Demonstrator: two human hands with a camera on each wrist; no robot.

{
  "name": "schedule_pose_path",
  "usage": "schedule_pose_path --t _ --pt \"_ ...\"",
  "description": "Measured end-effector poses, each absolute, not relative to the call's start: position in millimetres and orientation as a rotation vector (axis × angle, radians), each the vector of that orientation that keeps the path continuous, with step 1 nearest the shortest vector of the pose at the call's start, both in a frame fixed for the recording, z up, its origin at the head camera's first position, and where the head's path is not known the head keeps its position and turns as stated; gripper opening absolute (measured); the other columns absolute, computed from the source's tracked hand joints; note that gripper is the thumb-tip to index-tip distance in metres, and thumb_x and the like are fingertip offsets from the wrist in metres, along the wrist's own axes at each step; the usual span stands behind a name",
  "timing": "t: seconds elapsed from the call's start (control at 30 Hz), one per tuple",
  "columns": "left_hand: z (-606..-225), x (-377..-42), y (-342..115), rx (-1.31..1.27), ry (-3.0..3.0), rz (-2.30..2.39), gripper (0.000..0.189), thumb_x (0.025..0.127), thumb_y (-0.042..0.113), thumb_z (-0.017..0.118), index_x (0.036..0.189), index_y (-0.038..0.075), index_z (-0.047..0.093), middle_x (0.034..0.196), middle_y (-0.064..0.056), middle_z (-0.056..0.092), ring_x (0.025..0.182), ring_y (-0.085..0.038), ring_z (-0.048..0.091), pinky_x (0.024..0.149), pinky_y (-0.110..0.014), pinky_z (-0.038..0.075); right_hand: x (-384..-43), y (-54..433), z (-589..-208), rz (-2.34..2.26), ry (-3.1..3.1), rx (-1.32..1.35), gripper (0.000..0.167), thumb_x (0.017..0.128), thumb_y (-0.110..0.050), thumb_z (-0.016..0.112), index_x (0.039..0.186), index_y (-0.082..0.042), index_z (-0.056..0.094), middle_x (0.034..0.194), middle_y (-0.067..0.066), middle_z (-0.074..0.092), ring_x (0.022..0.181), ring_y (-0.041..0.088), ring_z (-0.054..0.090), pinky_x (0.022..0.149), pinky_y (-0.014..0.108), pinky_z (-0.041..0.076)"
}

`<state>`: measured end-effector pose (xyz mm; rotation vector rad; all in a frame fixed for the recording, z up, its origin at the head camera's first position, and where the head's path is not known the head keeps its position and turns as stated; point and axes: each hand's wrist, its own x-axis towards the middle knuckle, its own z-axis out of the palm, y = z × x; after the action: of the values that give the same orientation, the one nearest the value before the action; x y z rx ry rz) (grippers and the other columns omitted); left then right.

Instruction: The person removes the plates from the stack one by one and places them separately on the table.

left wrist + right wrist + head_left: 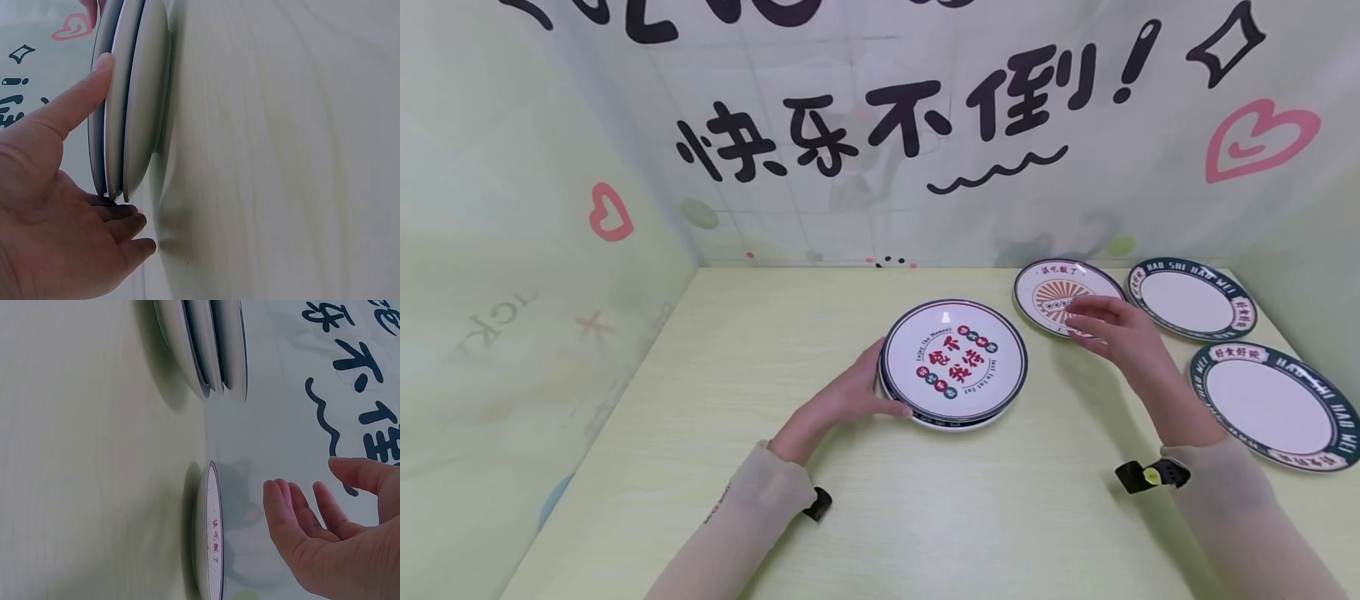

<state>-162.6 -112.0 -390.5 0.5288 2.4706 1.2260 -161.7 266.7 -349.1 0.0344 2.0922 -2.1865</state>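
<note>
A stack of round plates [955, 358] stands on the table, its white top plate printed with red characters. At the stack's left rim is my left hand [857, 387]; in the left wrist view the thumb [87, 94] touches the plate edges and the fingers [125, 225] extend along the side. That view shows three plate rims layered together. My right hand [1120, 337] holds nothing, fingers loosely bent, above the small plate [1052, 279] with an orange sunburst. In the right wrist view, this small plate [214, 544] lies apart from the right hand [344, 544].
Two plates with dark green lettered rims lie on the right: one at the back [1191, 296], one nearer [1270, 404]. The pale wood-grain table [760, 333] meets a printed backdrop [820, 217] at the back and sides.
</note>
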Motion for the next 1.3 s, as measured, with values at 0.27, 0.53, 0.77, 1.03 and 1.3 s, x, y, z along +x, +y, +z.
schedule_pose_path --t 0.27,0.53,0.77,1.03,1.3 --pt "-390.4 -160.9 -112.6 0.513 2.469 1.228 0.12 0.07 0.02 0.091 0.161 0.014 0.013 0.167 -0.009 0.021 0.155 -0.029 0.017 0.128 -0.047 0.015 -163.3 254.0 -357.9 -2.063 2.17 0.026 0.019 0.099 -0.012 0.061 0.115 -0.022 0.058 0.107 -0.014 0.067 0.094 -0.002 0.067 0.084 0.015 0.058" --pt "-389.3 -160.7 -112.1 0.507 2.463 1.234 0.12 0.07 0.019 0.091 0.161 0.014 0.014 0.167 -0.009 0.021 0.155 -0.029 0.017 0.128 -0.047 0.014 -163.1 241.4 -360.9 -1.884 2.287 0.031 0.043 0.101 -0.019 0.058 0.14 -0.003 0.046 0.109 -0.017 0.062 0.099 -0.004 0.066 0.087 0.017 0.058" --pt "-388.0 -160.8 -111.9 0.502 2.469 1.216 0.117 0.071 0.018 0.091 0.16 0.013 0.015 0.166 -0.009 0.023 0.155 -0.028 0.018 0.128 -0.046 0.015 -162.7 234.3 -365.1 -1.887 2.263 -0.009 0.046 0.101 -0.015 0.057 0.141 0.003 0.043 0.107 -0.019 0.063 0.097 -0.003 0.066 0.089 0.02 0.058" --pt "-388.6 -161.4 -111.7 0.504 2.467 1.231 0.118 0.071 0.019 0.091 0.161 0.013 0.014 0.166 -0.01 0.022 0.155 -0.03 0.017 0.128 -0.047 0.015 -163.7 225.5 -367.7 -1.873 2.229 -0.02 0.056 0.1 -0.013 0.059 0.145 0.009 0.035 0.113 -0.007 0.062 0.095 -0.005 0.065 0.09 0.022 0.059" --pt "-388.5 -162.1 -111.7 0.515 2.458 1.225 0.118 0.071 0.019 0.091 0.161 0.013 0.014 0.166 -0.009 0.023 0.155 -0.028 0.019 0.128 -0.045 0.015 -166.6 218.8 -370.5 -1.798 2.242 0.019 0.053 0.1 -0.008 0.056 0.146 0.009 0.037 0.103 -0.011 0.06 0.089 -0.005 0.064 0.086 0.02 0.06"
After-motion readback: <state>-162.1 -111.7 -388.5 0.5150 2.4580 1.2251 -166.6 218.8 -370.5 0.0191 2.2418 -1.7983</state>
